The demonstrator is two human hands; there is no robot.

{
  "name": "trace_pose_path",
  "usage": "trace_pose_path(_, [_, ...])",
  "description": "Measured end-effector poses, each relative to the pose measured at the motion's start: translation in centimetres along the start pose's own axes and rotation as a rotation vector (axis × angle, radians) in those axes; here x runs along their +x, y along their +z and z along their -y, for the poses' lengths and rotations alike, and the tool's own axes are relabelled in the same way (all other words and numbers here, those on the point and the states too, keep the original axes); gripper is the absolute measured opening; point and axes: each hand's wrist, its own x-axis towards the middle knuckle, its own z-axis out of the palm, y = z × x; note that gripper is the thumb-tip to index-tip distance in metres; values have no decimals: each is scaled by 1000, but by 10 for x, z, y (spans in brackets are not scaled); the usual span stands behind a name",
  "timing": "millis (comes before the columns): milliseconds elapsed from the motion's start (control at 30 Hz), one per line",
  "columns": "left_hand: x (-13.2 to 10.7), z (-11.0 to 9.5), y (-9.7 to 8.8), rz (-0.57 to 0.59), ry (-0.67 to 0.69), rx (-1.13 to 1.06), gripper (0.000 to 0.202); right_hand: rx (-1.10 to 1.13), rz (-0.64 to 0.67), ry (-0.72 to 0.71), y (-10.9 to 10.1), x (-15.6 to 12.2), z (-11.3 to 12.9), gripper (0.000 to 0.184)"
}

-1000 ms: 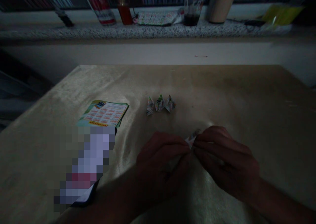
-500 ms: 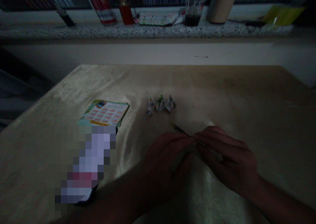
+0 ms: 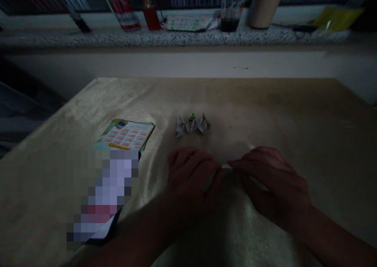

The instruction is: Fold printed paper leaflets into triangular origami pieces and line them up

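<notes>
A small folded piece of paper (image 3: pixel 226 166) is pinched between my two hands; only a pale sliver of it shows. My left hand (image 3: pixel 194 176) is closed on its left end, knuckles up and fingers curled. On the other end, my right hand (image 3: pixel 273 176) grips with thumb and fingertips. Most of the paper is hidden by the fingers, and the light is dim. Just beyond my hands stand three small folded paper shapes in a row: a left one (image 3: pixel 180 127), a middle one (image 3: pixel 192 123) and a right one (image 3: pixel 204 124), all with printed surfaces and pointed tips.
Left on the table (image 3: pixel 279 98) lies a stack of printed sheets (image 3: pixel 128 134), with a blurred-out phone (image 3: pixel 106 196) nearer me. Along the granite sill (image 3: pixel 182 37) stand a red can (image 3: pixel 123 10), a red bottle (image 3: pixel 151 15), a cup with dark liquid (image 3: pixel 230 21) and a beige cylinder (image 3: pixel 265 8).
My left hand has curled more and turned knuckles up. The paper's dark, yellowish end that stuck out beyond my fingers is now out of sight; a pale edge shows between the hands.
</notes>
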Motion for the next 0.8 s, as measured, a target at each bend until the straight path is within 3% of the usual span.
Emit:
trace_pose_path(267, [3,-1,4,34,22,54,7,-76,17,-46,5,0,5,17])
trace_pose_path(567, [8,7,1,-14,17,130,15,-108,1,-50,-1,2,10,17])
trace_pose_path(800, [13,25,-7,-58,-26,132,15,-167,-23,-9,-14,5,7,12])
